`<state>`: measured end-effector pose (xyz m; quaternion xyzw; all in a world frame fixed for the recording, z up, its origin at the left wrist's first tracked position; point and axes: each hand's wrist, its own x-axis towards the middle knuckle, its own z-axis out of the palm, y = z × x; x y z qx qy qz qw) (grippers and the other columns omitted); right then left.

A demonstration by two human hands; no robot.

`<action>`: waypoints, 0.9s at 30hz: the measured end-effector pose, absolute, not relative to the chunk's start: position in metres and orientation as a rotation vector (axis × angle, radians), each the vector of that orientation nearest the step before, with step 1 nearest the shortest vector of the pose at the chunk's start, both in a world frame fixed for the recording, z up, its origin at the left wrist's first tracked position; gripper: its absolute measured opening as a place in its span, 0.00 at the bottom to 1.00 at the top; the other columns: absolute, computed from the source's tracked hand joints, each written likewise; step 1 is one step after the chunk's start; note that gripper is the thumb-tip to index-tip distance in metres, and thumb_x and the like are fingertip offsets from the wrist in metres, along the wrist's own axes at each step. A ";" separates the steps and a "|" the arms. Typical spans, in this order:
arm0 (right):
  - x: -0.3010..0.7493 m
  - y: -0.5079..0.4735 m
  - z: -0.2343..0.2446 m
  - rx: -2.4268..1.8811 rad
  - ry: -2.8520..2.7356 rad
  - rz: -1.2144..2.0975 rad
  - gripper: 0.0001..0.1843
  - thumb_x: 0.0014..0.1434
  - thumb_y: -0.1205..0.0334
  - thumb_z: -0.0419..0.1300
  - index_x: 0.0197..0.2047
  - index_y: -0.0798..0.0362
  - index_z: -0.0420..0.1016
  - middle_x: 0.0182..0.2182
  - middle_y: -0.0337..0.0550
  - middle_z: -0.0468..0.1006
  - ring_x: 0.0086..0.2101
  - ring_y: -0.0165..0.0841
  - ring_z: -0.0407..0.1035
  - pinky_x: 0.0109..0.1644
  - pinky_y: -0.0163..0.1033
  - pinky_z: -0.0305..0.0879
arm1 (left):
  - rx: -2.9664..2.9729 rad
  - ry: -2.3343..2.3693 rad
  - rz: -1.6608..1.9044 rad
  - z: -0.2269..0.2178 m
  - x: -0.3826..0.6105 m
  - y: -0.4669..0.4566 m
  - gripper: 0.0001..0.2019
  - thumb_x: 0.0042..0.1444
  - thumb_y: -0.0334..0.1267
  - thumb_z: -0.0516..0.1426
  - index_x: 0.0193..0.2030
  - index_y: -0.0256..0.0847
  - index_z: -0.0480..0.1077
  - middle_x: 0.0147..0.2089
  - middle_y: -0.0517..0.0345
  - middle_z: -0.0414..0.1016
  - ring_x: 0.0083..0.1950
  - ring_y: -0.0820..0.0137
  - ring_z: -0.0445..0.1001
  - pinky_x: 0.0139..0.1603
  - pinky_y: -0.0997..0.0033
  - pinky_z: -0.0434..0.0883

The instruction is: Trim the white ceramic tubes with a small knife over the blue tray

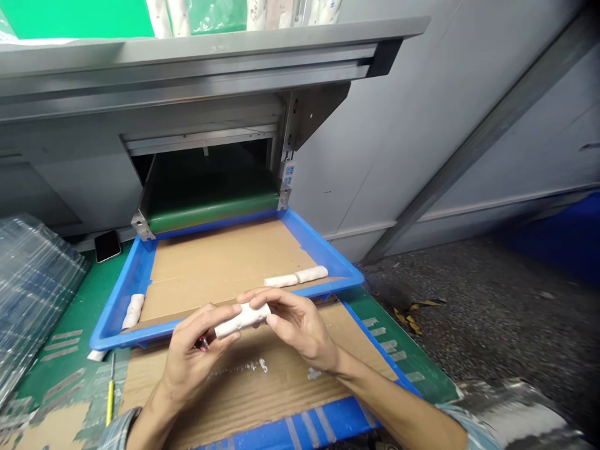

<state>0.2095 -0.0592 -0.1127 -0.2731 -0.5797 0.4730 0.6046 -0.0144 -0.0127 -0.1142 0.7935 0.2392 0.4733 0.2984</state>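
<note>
Both my hands hold one short white cylinder (242,319) crosswise over a cardboard sheet (262,387). My left hand (192,353) pinches its left end and also has a small dark and red thing under the fingers. My right hand (293,325) curls over the right end. Just beyond them stands a blue tray (119,306) lined with cardboard. In the tray lie two more white cylinders (296,277) end to end at the right and one white cylinder (134,310) at the left edge.
A green conveyor belt (210,211) comes out of a grey machine opening behind the tray. A black phone (107,245) lies at the left, stacked clear plastic trays (32,287) further left. A yellow-handled tool (110,400) lies on the green table. Grey floor lies to the right.
</note>
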 end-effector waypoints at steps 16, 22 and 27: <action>0.208 -0.062 -0.110 -0.617 -1.333 1.124 0.14 0.74 0.51 0.63 0.57 0.46 0.82 0.57 0.47 0.84 0.49 0.36 0.79 0.51 0.39 0.79 | 2.135 0.652 1.231 -0.122 -0.017 -0.011 0.14 0.70 0.41 0.65 0.61 0.50 0.79 0.48 0.54 0.86 0.35 0.71 0.81 0.28 0.78 0.71; 0.208 -0.062 -0.113 -0.656 -1.349 1.076 0.12 0.73 0.61 0.60 0.55 0.48 0.81 0.56 0.49 0.84 0.48 0.37 0.81 0.50 0.41 0.81 | 2.112 0.668 1.222 -0.121 -0.015 -0.011 0.13 0.70 0.43 0.65 0.60 0.50 0.80 0.49 0.53 0.87 0.42 0.66 0.84 0.30 0.77 0.73; 0.205 -0.062 -0.122 -0.820 -1.420 0.909 0.19 0.69 0.64 0.65 0.62 0.46 0.78 0.55 0.48 0.85 0.49 0.37 0.82 0.53 0.41 0.82 | 1.995 0.767 1.149 -0.113 -0.013 -0.011 0.18 0.69 0.54 0.65 0.55 0.45 0.80 0.49 0.51 0.86 0.42 0.65 0.83 0.36 0.73 0.76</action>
